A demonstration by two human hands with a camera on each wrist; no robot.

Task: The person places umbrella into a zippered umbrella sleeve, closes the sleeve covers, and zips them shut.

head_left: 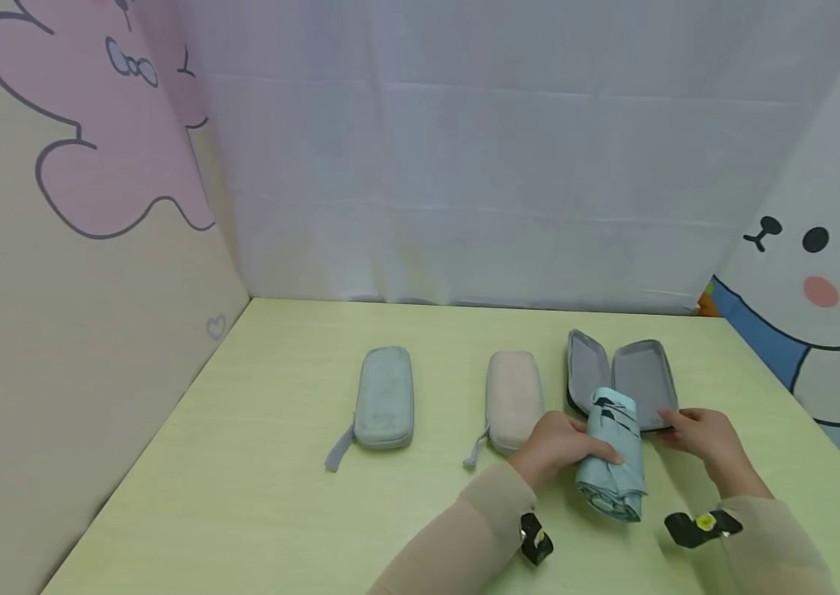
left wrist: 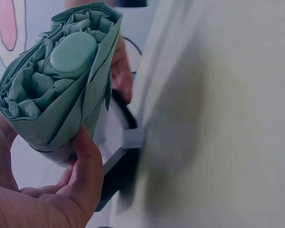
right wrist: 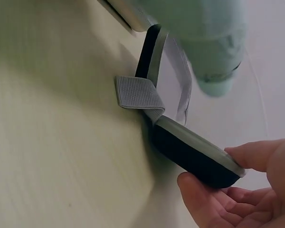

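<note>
A rolled pale green folding umbrella [head_left: 617, 475] is gripped by my left hand [head_left: 557, 446], thumb across its side. In the left wrist view, the umbrella's bunched cloth end surrounds a smooth oval knob [left wrist: 73, 52]. Beyond it lies an unzipped dark case [head_left: 645, 380] with grey lining, its two halves spread apart. My right hand [head_left: 706, 438] pinches the rim of the right half, thumb on the lining side and fingers underneath, as the right wrist view shows. The umbrella's far end is over the case and covers part of it. A grey strap [right wrist: 140, 92] sticks out near the hinge.
Left of my left hand lies a closed beige case [head_left: 515, 397] with a pull strap. Farther left is a closed grey-green case [head_left: 384, 397], also strapped. A white curtain [head_left: 465, 182] hangs behind the yellow-green table [head_left: 241, 496], with a wall on either side.
</note>
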